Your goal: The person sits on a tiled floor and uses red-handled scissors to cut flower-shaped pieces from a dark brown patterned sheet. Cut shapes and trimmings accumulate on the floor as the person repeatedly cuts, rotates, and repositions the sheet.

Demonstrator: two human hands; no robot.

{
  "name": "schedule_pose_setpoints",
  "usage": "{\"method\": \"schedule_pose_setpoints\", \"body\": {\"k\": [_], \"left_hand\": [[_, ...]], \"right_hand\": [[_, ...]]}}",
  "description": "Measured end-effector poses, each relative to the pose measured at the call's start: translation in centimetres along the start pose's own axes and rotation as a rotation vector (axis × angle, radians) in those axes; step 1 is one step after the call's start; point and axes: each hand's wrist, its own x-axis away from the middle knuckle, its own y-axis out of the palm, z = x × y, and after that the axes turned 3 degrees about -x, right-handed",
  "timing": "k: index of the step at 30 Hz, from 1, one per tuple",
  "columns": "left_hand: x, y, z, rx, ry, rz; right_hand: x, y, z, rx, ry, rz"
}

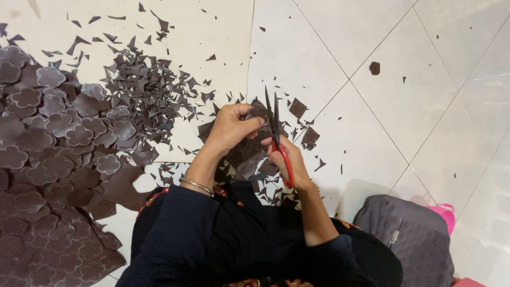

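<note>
Your left hand [229, 127] pinches a small dark brown, rounded cut-out piece [258, 114] of thin sheet between closed fingertips, held above the white tiled floor [382, 106]. Your right hand [287, 159] grips the red-handled scissors [277, 139], fingers curled shut through the loops, blades nearly closed and pointing away beside the piece. Dark offcut scraps [143, 90] lie scattered beyond; a pile of flower-shaped brown cut-outs [48, 159] sits to your left.

White tiled floor [404, 79], heap of dark brown flower-shaped cutouts [48, 159] lay at left, scattered brown offcuts [143, 90] beside it, grey quilted bag [409, 239] at lower right, pink container [445, 213] just behind it
</note>
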Motion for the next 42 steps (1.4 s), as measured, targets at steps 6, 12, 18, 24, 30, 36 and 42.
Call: {"method": "schedule_pose_setpoints", "body": {"k": [6,12,18,24,30,36,42], "left_hand": [[0.1,0.1,0.3,-0.012,0.025,-0.001],[0.3,0.3,0.7,-0.076,0.016,0.01],[0.5,0.2,0.8,-0.203,0.111,0.027],[0.7,0.2,0.9,-0.256,0.14,0.048],[0.8,0.3,0.8,-0.28,0.182,0.07],[0.8,0.4,0.8,-0.268,0.222,0.052],[0.8,0.5,0.9,-0.283,0.238,0.053]], "right_hand": [[-0.2,-0.1,-0.1,0.016,0.006,-0.014],[-0.1,0.1,-0.3,0.054,0.062,-0.022],[0.0,0.0,-0.4,0.012,0.041,-0.056],[0.1,0.0,-0.8,-0.032,0.092,-0.087],[0.0,0.1,-0.6,-0.012,0.049,-0.1],[0.1,-0.1,0.3,-0.211,0.097,-0.118],[0.2,-0.3,0.6,-0.159,0.122,-0.104]]}}
